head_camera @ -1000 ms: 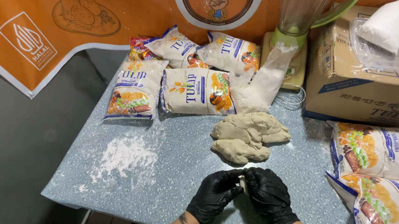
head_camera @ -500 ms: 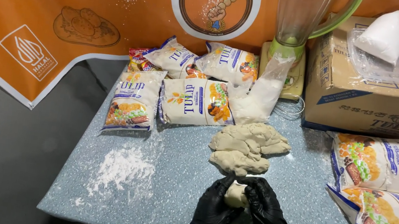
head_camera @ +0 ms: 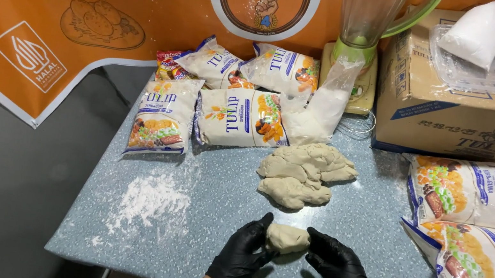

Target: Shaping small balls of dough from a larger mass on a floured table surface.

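Note:
Both of my hands wear black gloves and meet near the front edge of the speckled blue-grey table (head_camera: 204,171). A small beige piece of dough (head_camera: 286,238) sits between them. My left hand (head_camera: 240,257) cups its left side and my right hand (head_camera: 341,276) presses its right side. A larger lumpy mass of the same dough (head_camera: 304,173) lies on the table just beyond the hands.
A patch of loose white flour (head_camera: 148,199) lies to the left. Several printed flour bags (head_camera: 243,118) sit at the back and more bags (head_camera: 476,210) at the right. A blender (head_camera: 365,39), a cardboard box (head_camera: 459,104) and an open bag of flour (head_camera: 323,108) stand behind.
The hands have spread apart a little and the small dough piece now shows plainly between them; one second ago the fingers were closed over it.

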